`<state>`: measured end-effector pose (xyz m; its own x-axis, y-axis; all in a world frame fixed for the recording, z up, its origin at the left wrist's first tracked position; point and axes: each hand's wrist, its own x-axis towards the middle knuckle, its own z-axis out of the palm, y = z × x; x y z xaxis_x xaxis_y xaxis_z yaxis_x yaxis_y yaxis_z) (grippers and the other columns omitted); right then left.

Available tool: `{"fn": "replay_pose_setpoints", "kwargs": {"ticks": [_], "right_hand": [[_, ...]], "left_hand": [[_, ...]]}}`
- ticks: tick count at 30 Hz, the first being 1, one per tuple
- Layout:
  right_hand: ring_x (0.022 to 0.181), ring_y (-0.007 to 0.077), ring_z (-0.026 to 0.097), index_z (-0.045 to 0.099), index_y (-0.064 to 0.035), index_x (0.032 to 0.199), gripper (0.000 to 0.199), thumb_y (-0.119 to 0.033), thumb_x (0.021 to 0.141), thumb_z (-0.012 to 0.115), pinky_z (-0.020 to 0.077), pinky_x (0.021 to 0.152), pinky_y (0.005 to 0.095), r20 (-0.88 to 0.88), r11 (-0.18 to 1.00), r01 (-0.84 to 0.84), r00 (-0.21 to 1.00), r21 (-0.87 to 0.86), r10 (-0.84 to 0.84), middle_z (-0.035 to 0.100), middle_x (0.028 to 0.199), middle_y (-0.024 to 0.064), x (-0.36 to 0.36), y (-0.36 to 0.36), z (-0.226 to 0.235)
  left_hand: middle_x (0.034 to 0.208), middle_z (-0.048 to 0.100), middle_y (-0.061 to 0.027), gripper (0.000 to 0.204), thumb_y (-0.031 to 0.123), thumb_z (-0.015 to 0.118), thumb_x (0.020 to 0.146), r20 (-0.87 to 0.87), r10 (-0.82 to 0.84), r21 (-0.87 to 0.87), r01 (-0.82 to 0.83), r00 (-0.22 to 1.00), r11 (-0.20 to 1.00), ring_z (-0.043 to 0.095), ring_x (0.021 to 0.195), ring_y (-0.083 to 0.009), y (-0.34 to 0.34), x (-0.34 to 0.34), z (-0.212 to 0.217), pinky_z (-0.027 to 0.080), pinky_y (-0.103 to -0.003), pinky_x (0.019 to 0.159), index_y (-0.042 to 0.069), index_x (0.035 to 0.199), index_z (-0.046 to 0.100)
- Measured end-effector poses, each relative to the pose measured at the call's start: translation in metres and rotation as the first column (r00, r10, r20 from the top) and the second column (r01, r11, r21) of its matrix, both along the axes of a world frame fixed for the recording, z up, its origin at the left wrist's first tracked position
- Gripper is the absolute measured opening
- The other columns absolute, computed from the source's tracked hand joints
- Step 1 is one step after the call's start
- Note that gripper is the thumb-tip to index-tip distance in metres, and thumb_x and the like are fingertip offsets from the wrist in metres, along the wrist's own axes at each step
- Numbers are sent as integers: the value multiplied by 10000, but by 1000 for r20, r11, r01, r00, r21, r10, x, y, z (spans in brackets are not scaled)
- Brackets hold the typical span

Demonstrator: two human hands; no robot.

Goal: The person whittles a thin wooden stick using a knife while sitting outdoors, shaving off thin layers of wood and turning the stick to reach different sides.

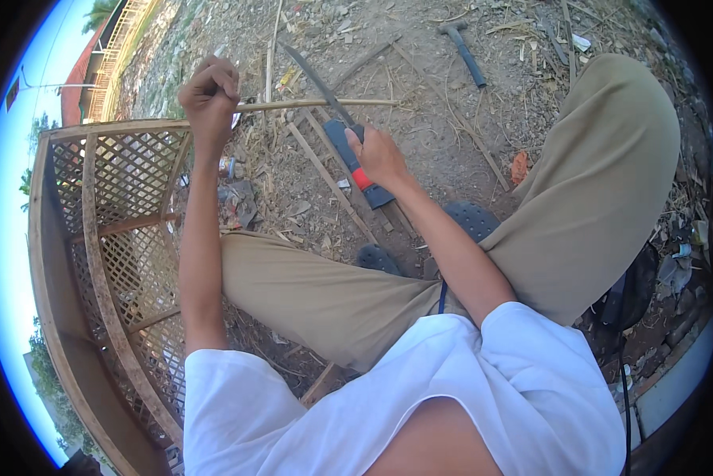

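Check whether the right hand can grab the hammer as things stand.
Probably not as is: the right hand is closed around the long knife. The hammer itself lies uncovered, farther out and to the right.

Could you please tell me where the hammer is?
In the head view, the hammer lies on the ground, upper right, left of the right knee.

Room opens between knife [320,82] and hammer [467,55]; lattice panel [94,214] bars left.
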<state>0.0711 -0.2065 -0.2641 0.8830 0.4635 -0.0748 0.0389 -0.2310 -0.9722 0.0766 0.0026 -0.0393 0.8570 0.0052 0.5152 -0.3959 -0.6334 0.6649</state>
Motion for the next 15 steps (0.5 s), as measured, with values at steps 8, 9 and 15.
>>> {"fn": "replay_pose_setpoints", "kwargs": {"ticks": [8,9,15], "right_hand": [[996,516,681,709,83,1021,570,-450,1055,508,530,875,593,-216,949,112,960,-296,-180,701,969,351,16,-25,-80],[1002,519,678,717,85,1009,575,-448,1056,506,528,877,591,-215,944,129,956,-305,-200,700,977,352,3,-28,-89],[930,531,674,716,77,951,568,-435,1062,498,530,831,579,-120,973,161,976,-165,-181,689,900,350,-2,-13,-33]], "left_hand": [[844,515,-35,316,-254,439,772,-35,172,-429,-170,985,887,461,652,-75,6,-13,-13,302,-218,428,43,761,548],[837,525,-41,308,-247,441,773,-55,259,-516,-250,964,820,466,633,-86,4,-12,-13,320,-231,427,40,777,551],[637,438,-16,99,102,574,844,-218,615,-858,-449,758,249,354,451,-114,2,2,-3,295,-283,417,67,782,505]]}}
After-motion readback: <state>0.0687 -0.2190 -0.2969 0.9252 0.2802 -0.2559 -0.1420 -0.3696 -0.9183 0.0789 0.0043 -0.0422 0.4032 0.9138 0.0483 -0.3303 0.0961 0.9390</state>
